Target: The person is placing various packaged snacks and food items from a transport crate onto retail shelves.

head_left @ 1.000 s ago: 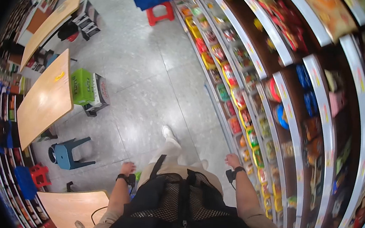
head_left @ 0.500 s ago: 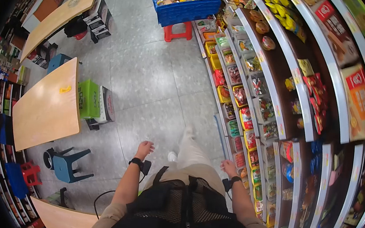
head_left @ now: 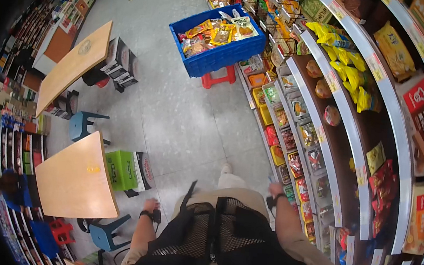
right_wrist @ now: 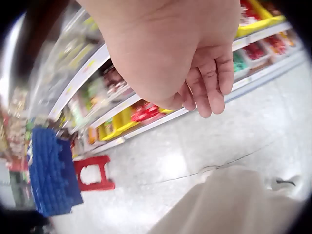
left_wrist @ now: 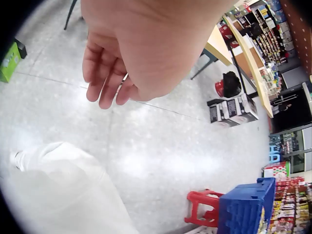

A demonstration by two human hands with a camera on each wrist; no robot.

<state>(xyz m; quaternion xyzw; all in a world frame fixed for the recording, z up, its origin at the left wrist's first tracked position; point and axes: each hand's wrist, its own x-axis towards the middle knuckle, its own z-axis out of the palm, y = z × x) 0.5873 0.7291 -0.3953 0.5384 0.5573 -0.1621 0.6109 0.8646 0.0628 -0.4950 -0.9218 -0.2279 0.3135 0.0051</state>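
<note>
My left hand (head_left: 151,205) hangs beside the body over the floor, holding nothing; in the left wrist view the hand (left_wrist: 136,53) has its fingers loosely bent. On the other side, my right hand (head_left: 275,190) hangs near the lower snack shelves, and the right wrist view shows that hand (right_wrist: 180,58) with relaxed fingers and nothing in them. Ahead, a blue crate (head_left: 221,55) of packaged snacks (head_left: 222,34) rests on a red stool (head_left: 219,77) against the shelving.
Shelves of packaged snacks (head_left: 343,79) run along the right. On the left are wooden tables (head_left: 78,177), a green box (head_left: 121,170), blue stools (head_left: 108,233) and stacked boxes (head_left: 120,64). Grey floor (head_left: 172,112) lies between. A person in blue (head_left: 14,188) is at the far left.
The blue crate and red stool appear nearer and lower in the head view, and the tables have shifted down. Both hands still hang at the sides, the left one lower in view.
</note>
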